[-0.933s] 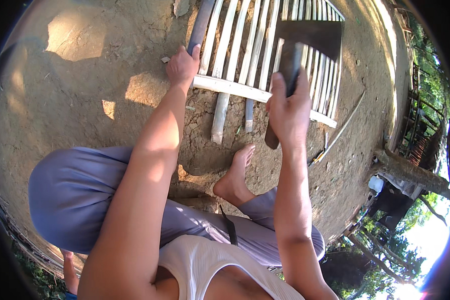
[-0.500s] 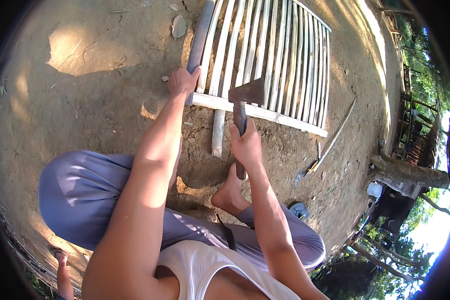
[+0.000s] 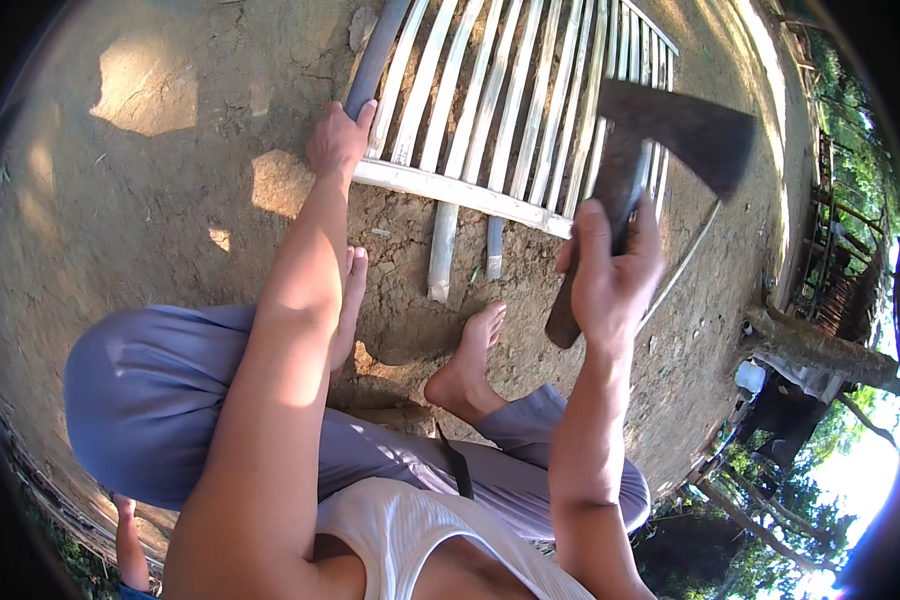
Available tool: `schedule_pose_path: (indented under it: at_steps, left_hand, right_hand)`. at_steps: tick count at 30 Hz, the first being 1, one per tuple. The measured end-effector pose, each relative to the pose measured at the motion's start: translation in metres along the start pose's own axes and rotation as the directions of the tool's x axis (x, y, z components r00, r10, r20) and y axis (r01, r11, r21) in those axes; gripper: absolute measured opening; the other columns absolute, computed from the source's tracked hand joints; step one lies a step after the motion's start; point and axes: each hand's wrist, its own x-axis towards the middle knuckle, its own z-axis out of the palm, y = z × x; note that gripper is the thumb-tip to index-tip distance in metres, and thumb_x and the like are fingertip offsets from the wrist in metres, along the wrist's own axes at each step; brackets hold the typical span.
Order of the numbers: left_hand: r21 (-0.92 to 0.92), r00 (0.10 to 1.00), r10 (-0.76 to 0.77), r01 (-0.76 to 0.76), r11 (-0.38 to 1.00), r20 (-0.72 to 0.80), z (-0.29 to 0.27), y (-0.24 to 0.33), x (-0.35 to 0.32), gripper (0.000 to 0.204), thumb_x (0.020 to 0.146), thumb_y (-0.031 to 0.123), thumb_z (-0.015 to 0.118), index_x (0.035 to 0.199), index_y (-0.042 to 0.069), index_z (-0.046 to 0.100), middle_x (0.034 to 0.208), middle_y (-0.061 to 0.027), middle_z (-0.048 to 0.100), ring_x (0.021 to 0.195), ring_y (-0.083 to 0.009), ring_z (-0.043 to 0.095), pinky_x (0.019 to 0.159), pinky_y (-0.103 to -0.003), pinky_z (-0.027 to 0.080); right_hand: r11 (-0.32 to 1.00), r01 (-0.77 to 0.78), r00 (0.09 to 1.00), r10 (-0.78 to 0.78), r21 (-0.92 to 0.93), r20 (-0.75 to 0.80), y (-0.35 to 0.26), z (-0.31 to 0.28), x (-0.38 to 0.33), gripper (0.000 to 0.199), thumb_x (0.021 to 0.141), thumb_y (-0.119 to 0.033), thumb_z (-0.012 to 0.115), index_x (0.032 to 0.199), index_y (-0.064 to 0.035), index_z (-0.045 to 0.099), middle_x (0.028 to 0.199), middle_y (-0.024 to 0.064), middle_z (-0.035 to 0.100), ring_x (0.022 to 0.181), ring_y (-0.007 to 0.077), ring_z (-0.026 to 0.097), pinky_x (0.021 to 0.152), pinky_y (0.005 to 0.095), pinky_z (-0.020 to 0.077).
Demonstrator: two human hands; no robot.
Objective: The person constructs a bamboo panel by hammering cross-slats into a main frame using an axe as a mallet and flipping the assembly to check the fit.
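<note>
My left hand [image 3: 338, 142] is closed round the lower end of a dark grey pole [image 3: 377, 58], at the left side of a slatted wooden panel [image 3: 475, 105]. The pale strips of the panel meet a whitish crosspiece [image 3: 460, 190] along its near edge. My right hand [image 3: 618, 275] grips the handle of a hatchet [image 3: 675, 125] and holds it raised over the panel's right side. The wide dark blade is turned to the right and hides part of the slats. Two short ends, a pale one [image 3: 442, 250] and a grey one [image 3: 494, 248], stick out below the crosspiece.
My bare feet [image 3: 465, 365] rest on the cracked earth just below the panel. A thin pale stick [image 3: 682, 268] lies on the ground to the right. Farther right are a tree trunk [image 3: 830, 345] and a white container [image 3: 749, 377]. Another person's leg [image 3: 130, 545] shows at lower left.
My right hand has lifted the hatchet up and to the right, away from the crosspiece, and its blade has turned. My left hand keeps its hold on the pole.
</note>
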Motion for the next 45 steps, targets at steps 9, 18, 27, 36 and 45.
schedule_pose_path:
  at_steps: [9, 18, 27, 36, 45]
  left_hand:
    - [0.01, 0.994, 0.08, -0.079, 0.997, -0.069, 0.011, 0.005, -0.001, 0.068, 0.099, 0.066, 0.055, 0.12, 0.001, 0.063, 0.11, -0.0233, 0.075, 0.108, -0.0401, 0.073, 0.092, -0.051, 0.058]
    - [0.005, 0.996, 0.004, -0.004, 1.0, -0.089, -0.001, -0.009, 0.0, 0.068, 0.098, 0.065, 0.056, 0.124, 0.002, 0.063, 0.113, -0.022, 0.075, 0.11, -0.0403, 0.072, 0.092, -0.052, 0.057]
    - [-0.084, 0.999, 0.033, -0.033, 0.996, 0.007, 0.001, 0.003, 0.012, 0.073, 0.099, 0.067, 0.052, 0.123, 0.0, 0.068, 0.118, -0.0251, 0.073, 0.113, -0.0418, 0.07, 0.096, -0.052, 0.055]
    - [0.02, 0.999, -0.024, 0.024, 1.0, -0.025, -0.028, -0.011, 0.029, 0.08, 0.097, 0.074, 0.047, 0.13, 0.004, 0.066, 0.124, -0.0227, 0.072, 0.118, -0.042, 0.068, 0.099, -0.053, 0.053]
    - [0.008, 0.999, 0.014, -0.014, 1.0, -0.041, -0.018, 0.011, 0.014, 0.069, 0.099, 0.066, 0.054, 0.122, 0.003, 0.069, 0.119, -0.0236, 0.074, 0.115, -0.0409, 0.07, 0.099, -0.051, 0.055]
  right_hand:
    - [0.771, -0.21, 0.935, 0.339, -0.601, 0.108, 0.145, 0.087, -0.018, 0.051, 0.102, -0.022, 0.058, 0.138, 0.0074, 0.037, 0.102, 0.0409, 0.067, 0.098, 0.0507, 0.072, 0.082, 0.061, 0.0551]
    - [0.966, 0.104, 0.976, -0.145, -0.238, -0.163, 0.045, 0.054, 0.03, 0.035, 0.107, -0.019, 0.054, 0.13, 0.0057, 0.045, 0.074, 0.0157, 0.066, 0.059, 0.0274, 0.066, 0.054, 0.04, 0.0531]
    - [0.777, 0.099, 0.928, 0.154, -0.622, 0.34, 0.14, 0.082, -0.025, 0.042, 0.105, -0.023, 0.058, 0.137, 0.0023, 0.048, 0.083, 0.0246, 0.074, 0.07, 0.0415, 0.074, 0.064, 0.0498, 0.0616]
    - [0.975, 0.203, 0.978, -0.208, -0.095, -0.037, -0.028, 0.009, 0.035, 0.024, 0.106, -0.02, 0.063, 0.112, 0.0019, 0.059, 0.072, 0.0044, 0.064, 0.055, 0.0097, 0.059, 0.048, 0.0272, 0.0456]
    - [0.727, -0.085, 0.94, 0.285, -0.681, 0.187, 0.164, 0.078, -0.005, 0.043, 0.102, -0.022, 0.056, 0.131, 0.0074, 0.043, 0.091, 0.0362, 0.07, 0.086, 0.0538, 0.072, 0.069, 0.057, 0.0568]
